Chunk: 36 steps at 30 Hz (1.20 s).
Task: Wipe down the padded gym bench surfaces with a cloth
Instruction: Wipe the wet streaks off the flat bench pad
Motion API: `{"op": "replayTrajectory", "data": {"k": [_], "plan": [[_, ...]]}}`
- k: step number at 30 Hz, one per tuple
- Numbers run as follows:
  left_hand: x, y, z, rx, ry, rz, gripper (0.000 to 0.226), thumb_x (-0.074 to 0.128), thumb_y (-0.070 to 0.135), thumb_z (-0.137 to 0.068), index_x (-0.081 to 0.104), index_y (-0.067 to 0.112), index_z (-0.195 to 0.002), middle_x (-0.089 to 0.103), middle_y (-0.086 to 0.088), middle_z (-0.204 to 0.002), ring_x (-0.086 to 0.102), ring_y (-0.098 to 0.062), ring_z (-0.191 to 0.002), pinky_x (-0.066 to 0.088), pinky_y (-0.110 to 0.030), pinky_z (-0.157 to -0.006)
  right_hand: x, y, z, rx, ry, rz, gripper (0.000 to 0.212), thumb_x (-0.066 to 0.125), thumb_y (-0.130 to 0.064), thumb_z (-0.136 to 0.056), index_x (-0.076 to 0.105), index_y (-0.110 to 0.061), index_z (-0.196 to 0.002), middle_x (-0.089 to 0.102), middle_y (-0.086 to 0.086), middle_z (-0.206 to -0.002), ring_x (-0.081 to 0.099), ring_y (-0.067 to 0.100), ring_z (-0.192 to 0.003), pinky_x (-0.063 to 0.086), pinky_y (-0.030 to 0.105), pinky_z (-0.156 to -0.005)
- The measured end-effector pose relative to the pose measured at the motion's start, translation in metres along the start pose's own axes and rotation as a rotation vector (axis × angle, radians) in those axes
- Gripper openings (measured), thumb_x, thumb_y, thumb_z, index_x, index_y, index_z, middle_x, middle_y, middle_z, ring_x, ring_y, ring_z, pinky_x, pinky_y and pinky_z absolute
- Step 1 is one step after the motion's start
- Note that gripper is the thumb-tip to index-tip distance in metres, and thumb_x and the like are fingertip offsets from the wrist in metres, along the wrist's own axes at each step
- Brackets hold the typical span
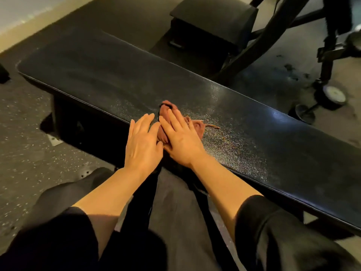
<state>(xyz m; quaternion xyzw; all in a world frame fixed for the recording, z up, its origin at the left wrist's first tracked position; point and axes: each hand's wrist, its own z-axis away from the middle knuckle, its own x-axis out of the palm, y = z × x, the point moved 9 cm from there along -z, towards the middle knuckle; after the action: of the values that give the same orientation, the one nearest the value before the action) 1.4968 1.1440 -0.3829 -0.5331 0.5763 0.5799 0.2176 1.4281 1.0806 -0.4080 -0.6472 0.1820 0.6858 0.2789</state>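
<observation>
Flat, spread left hand and right hand press bunched reddish-brown cloth on glossy black bench.

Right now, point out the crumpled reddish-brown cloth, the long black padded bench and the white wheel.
crumpled reddish-brown cloth [196,127], head view, bunched right part.
long black padded bench [101,79], head view, bare top.
white wheel [336,93], head view, face.
</observation>
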Motion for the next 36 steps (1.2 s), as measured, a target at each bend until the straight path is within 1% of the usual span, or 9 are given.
{"op": "replayTrajectory", "data": {"k": [6, 9, 14, 18, 21, 25, 30, 33, 36], "plan": [[0.023, 0.064, 0.008, 0.270, -0.142, 0.013, 0.048, 0.078, 0.018, -0.076, 0.063, 0.006, -0.119, 0.045, -0.015, -0.142, 0.034, -0.030, -0.138, 0.010, -0.046, -0.116, -0.011, 0.073, 0.078, 0.051, -0.055, -0.171, 0.074, 0.063, -0.027, -0.090, 0.022, -0.021, -0.151, -0.001, 0.001, -0.161, -0.009, 0.018, -0.147, 0.007, 0.046, -0.120], [0.020, 0.067, 0.008, 0.251, -0.121, 0.039, 0.044, 0.074, 0.013, -0.079, 0.062, 0.006, -0.121, 0.045, -0.013, -0.141, 0.034, -0.028, -0.138, 0.007, -0.041, -0.117, -0.040, 0.111, 0.097, 0.266, 0.185, -0.351, 0.060, 0.063, -0.013, -0.089, 0.041, -0.022, -0.143, 0.009, 0.002, -0.161, 0.010, 0.023, -0.147, 0.020, 0.039, -0.118], [0.019, 0.062, 0.006, 0.222, -0.135, 0.026, 0.045, 0.071, 0.011, -0.082, 0.058, 0.005, -0.125, 0.045, -0.012, -0.141, 0.032, -0.027, -0.139, 0.009, -0.040, -0.118, -0.020, 0.137, 0.106, 0.673, 0.064, -0.121, 0.069, 0.038, -0.059, -0.093, 0.027, -0.015, -0.145, 0.005, 0.016, -0.158, -0.004, 0.039, -0.144, 0.009, 0.057, -0.115], [0.022, 0.060, -0.002, 0.193, -0.126, 0.006, 0.050, 0.066, 0.009, -0.084, 0.053, 0.004, -0.131, 0.043, -0.012, -0.142, 0.031, -0.025, -0.139, 0.009, -0.039, -0.118, -0.020, 0.067, 0.054, 0.309, 0.126, -0.036, 0.052, 0.043, -0.048, -0.092, 0.042, -0.014, -0.131, 0.032, 0.013, -0.144, 0.025, 0.035, -0.133, 0.029, 0.055, -0.105], [0.025, 0.062, -0.009, 0.168, -0.117, 0.015, 0.050, 0.062, 0.005, -0.083, 0.051, 0.002, -0.132, 0.045, -0.012, -0.141, 0.033, -0.025, -0.137, 0.009, -0.037, -0.118, -0.020, 0.044, 0.042, 0.103, 0.052, -0.080, 0.053, 0.041, -0.038, -0.098, 0.032, -0.020, -0.147, 0.013, 0.004, -0.159, 0.002, 0.028, -0.147, 0.009, 0.052, -0.117], [0.037, 0.078, -0.017, 0.218, -0.133, -0.012, 0.046, 0.066, 0.009, -0.084, 0.055, 0.001, -0.128, 0.050, -0.012, -0.136, 0.039, -0.027, -0.133, 0.009, -0.040, -0.116, -0.031, 0.126, 0.072, 0.322, 0.085, 0.005, 0.048, 0.034, -0.041, -0.099, 0.028, -0.036, -0.147, 0.012, -0.005, -0.159, -0.005, 0.031, -0.147, 0.004, 0.062, -0.113], [0.050, 0.093, -0.029, 0.227, -0.147, -0.007, 0.045, 0.063, 0.010, -0.087, 0.053, 0.001, -0.130, 0.048, -0.011, -0.138, 0.037, -0.025, -0.135, 0.005, -0.039, -0.117, -0.033, 0.195, 0.065, 0.595, 0.084, -0.016, 0.050, 0.033, -0.040, -0.099, 0.033, -0.018, -0.144, 0.024, 0.016, -0.151, 0.013, 0.036, -0.141, 0.021, 0.053, -0.112], [0.045, 0.080, -0.030, 0.163, -0.127, -0.020, 0.043, 0.063, 0.010, -0.087, 0.053, 0.000, -0.128, 0.049, -0.013, -0.137, 0.038, -0.027, -0.134, 0.009, -0.042, -0.117, -0.037, 0.148, 0.023, 0.448, 0.129, -0.015, 0.045, 0.038, -0.040, -0.095, 0.044, -0.015, -0.132, 0.039, 0.015, -0.137, 0.029, 0.031, -0.129, 0.031, 0.049, -0.104], [0.026, 0.048, -0.029, 0.042, -0.050, -0.046, 0.042, 0.062, 0.006, -0.086, 0.053, -0.002, -0.126, 0.051, -0.016, -0.135, 0.040, -0.030, -0.132, 0.016, -0.048, -0.117, -0.019, 0.070, 0.004, 0.105, 0.034, -0.080, 0.053, 0.038, -0.038, -0.099, 0.031, -0.017, -0.147, 0.017, 0.016, -0.156, 0.006, 0.032, -0.145, 0.012, 0.051, -0.117]]}}
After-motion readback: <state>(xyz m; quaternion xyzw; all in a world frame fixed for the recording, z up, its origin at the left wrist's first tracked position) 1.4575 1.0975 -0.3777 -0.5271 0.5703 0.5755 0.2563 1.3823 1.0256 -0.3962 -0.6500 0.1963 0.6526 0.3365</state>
